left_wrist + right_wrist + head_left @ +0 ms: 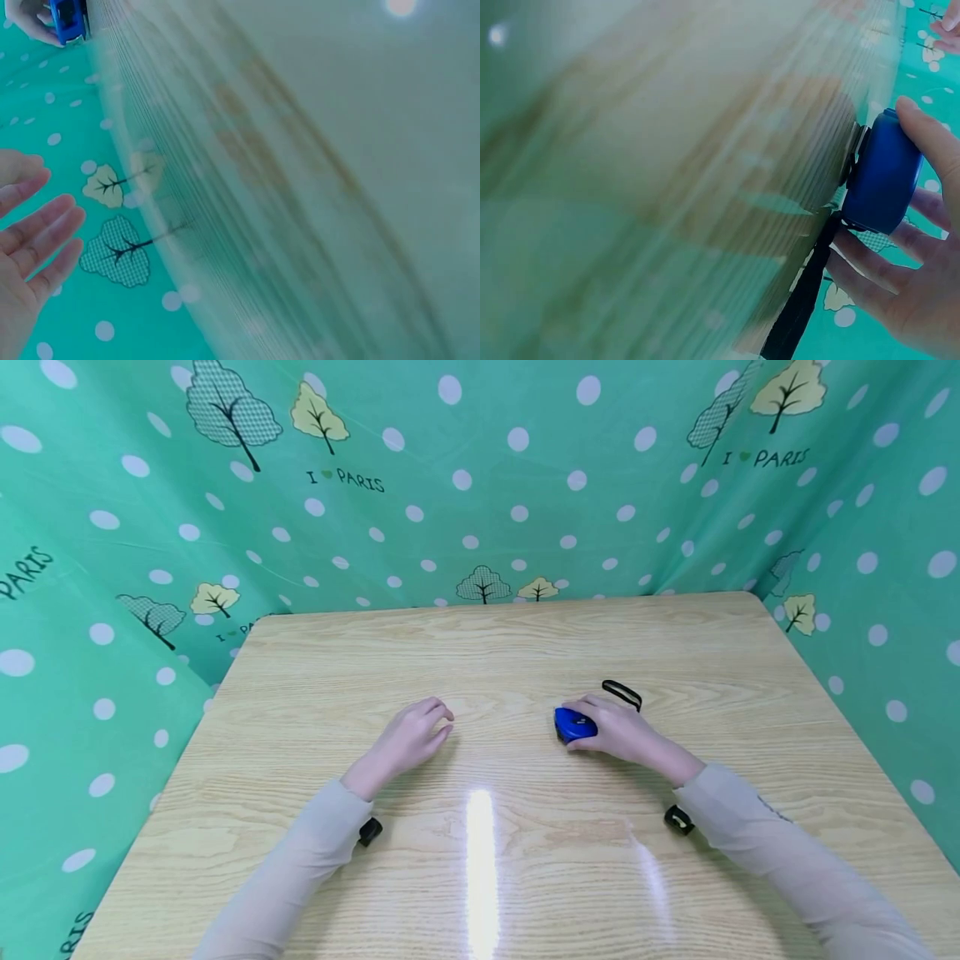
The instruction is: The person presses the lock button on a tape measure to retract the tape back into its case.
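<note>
A blue tape measure (574, 724) with a black wrist strap (622, 694) is on the right half of the wooden table. My right hand (617, 728) grips its case, thumb on the near side and fingers on the far side. In the right wrist view the case (883, 174) stands on edge at the tabletop, and the strap (802, 292) trails away beneath the fingers. Left of it, my left hand (414, 732) hovers low over the wood with relaxed, slightly bent fingers and holds nothing. The left wrist view shows those fingers (45, 232) spread a little.
The wooden table (360, 652) reflects a bright strip of light near its front middle. Green dotted cloth (517, 485) with printed trees hangs behind it and along both sides. Small black wrist devices (678, 819) sit under both sleeves.
</note>
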Demonstrator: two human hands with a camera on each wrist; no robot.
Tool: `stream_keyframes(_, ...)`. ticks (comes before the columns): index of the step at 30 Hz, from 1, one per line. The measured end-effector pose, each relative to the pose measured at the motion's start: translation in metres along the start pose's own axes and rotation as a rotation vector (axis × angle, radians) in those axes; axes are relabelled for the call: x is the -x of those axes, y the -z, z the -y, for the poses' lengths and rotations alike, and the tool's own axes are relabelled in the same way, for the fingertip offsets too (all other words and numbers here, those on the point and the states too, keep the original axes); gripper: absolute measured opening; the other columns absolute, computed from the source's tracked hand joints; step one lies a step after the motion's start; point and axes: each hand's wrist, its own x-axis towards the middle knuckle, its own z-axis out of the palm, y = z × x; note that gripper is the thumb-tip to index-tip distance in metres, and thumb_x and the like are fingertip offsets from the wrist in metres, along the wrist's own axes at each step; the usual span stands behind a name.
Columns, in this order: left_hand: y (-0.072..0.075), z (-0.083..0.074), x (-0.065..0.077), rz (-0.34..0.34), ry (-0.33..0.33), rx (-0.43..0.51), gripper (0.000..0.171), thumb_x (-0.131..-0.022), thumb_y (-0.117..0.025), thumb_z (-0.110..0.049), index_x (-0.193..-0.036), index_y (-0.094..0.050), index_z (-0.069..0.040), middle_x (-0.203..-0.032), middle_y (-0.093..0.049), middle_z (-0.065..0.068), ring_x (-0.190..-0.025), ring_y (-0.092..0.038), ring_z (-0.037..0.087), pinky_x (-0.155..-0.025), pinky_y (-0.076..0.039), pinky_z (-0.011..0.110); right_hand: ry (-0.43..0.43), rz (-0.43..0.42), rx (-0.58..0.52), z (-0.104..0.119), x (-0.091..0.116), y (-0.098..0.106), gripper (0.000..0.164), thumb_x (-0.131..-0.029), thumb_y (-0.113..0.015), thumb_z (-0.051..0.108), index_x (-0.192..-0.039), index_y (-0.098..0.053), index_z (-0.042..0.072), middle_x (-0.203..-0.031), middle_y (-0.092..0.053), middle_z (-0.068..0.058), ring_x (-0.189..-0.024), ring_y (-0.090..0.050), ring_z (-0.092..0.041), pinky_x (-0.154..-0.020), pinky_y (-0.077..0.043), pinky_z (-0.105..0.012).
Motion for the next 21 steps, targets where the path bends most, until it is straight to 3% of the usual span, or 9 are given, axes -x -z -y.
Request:
stream_keyframes(10, 0.005, 0.004, 0.004, -0.007, -0.011, -0.021, 0.01, -0.077, -0.064, -0.003, -0.086, -0.062, -0.001, -0.085, -0.06, 0.008, -0.078, -0.06, 0.021, -0.072, -0.052, 0.029, -0.006, -0.019, -0.042, -0.002, 0.004, 0.006, 0.062, -0.073, -0.07, 0.039, -0.122, -0.052, 0.006, -0.115, -0.051, -0.016, -0.101, -0.054, -0.03, -0.08, -0.049, -0.044)
stream_keyframes(21, 0.014, 0.01, 0.014, -0.002, 0.012, -0.05, 0.015, -0.077, -0.066, -0.006, -0.09, -0.061, 0.001, -0.089, -0.06, 0.01, -0.082, -0.059, 0.023, -0.076, -0.051, 0.032, -0.135, 0.037, -0.094, -0.012, 0.016, 0.023, 0.058, -0.086, -0.052, 0.047, -0.128, -0.046, 0.009, -0.132, -0.038, -0.021, -0.122, -0.033, -0.039, -0.09, -0.037, -0.057)
